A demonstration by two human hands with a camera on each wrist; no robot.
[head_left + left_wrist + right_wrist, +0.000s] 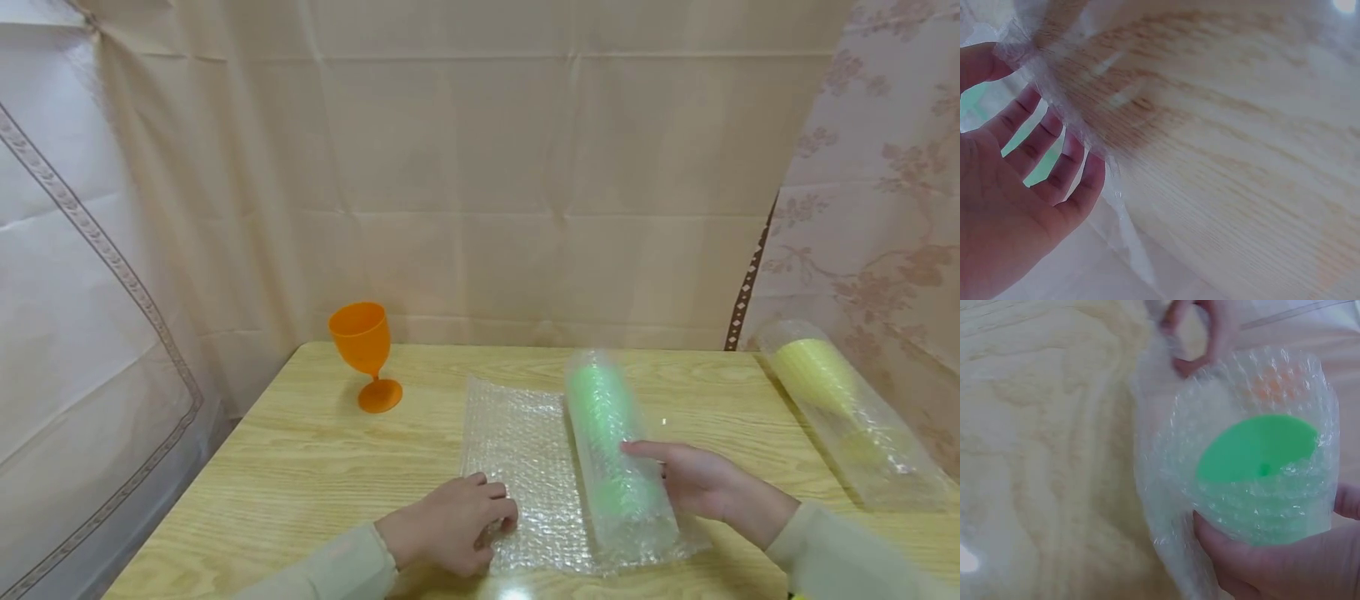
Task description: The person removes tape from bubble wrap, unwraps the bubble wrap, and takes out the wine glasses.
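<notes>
A green goblet (1254, 447) lies rolled in bubble wrap (525, 467), its round base showing at the open end in the right wrist view. My right hand (701, 483) grips this roll from its right side, thumb on top. The unrolled part of the wrap stretches flat to the left over the table. At its near left edge, my left hand (461, 521) pinches the film between thumb and bent fingers. In the left wrist view, the wrap's edge runs along those fingertips (1094, 165).
An orange goblet (362, 337) stands upright at the back left of the wooden table (300, 467). A yellow goblet (817, 375) in bubble wrap lies at the right edge. Cloth curtains (510, 167) hang behind and at both sides.
</notes>
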